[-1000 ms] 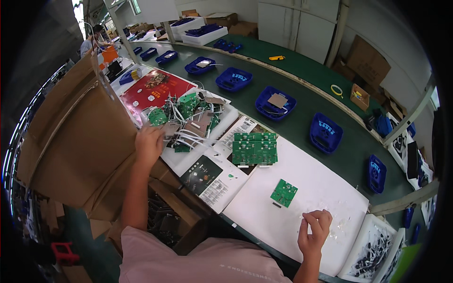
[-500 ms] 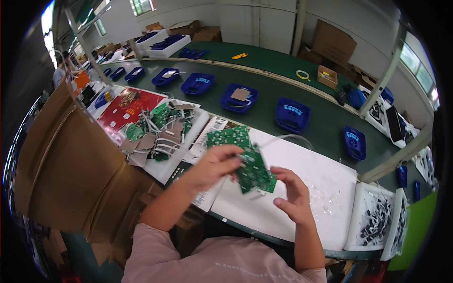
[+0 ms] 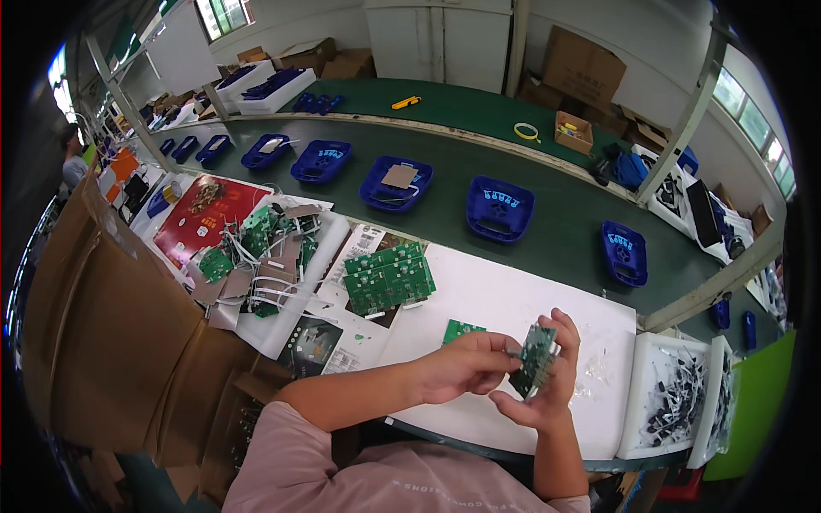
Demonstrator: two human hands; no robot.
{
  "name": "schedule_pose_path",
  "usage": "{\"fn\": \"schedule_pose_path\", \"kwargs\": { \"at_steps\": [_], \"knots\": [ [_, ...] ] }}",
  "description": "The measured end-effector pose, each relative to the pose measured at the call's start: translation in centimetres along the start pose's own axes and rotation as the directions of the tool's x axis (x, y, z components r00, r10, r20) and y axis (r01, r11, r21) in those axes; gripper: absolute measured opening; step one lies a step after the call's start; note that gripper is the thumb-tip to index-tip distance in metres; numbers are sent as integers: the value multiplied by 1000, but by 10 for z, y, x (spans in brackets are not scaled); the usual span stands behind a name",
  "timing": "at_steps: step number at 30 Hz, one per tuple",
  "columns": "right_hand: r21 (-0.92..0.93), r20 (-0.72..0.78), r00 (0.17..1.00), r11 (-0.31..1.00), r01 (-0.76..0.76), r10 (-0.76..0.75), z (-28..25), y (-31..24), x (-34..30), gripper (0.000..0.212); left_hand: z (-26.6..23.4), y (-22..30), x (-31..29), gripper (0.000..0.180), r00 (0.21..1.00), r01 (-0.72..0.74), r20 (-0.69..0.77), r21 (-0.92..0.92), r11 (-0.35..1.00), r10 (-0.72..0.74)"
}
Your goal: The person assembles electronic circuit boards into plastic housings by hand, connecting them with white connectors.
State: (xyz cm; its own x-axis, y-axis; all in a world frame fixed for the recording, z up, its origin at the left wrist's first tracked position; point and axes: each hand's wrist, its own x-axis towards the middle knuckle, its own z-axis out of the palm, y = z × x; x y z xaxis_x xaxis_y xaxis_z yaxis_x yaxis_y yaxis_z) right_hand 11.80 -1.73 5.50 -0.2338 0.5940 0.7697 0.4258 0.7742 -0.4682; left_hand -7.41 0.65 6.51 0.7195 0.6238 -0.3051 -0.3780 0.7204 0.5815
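With our left hand we pinch a tilted green circuit board, our right hand curved around its far side; near us a second board lies on the white sheet; leftward we see joined green panels; beyond, blue plastic shells line the green bench.
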Motion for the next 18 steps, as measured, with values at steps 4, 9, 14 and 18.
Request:
{"fn": "schedule_pose_path", "kwargs": {
  "at_steps": [4,9,14,18],
  "knots": [
    [357,5,983,918,-171,181,2,18,2,80,-16,51,-7,33,962,72,162,624,778,-219],
    [884,-17,904,428,-186,428,-28,27,-19,100,-170,265,15,27,809,176,-379,885,431,448],
    [914,-88,808,370,-167,582,-55,33,-46,102,-448,374,14,50,355,846,-499,531,-45,791],
    [962,-125,719,261,-80,683,-46,29,-58,98,-522,466,-156,53,302,902,-493,426,-77,816]
  ]
}}
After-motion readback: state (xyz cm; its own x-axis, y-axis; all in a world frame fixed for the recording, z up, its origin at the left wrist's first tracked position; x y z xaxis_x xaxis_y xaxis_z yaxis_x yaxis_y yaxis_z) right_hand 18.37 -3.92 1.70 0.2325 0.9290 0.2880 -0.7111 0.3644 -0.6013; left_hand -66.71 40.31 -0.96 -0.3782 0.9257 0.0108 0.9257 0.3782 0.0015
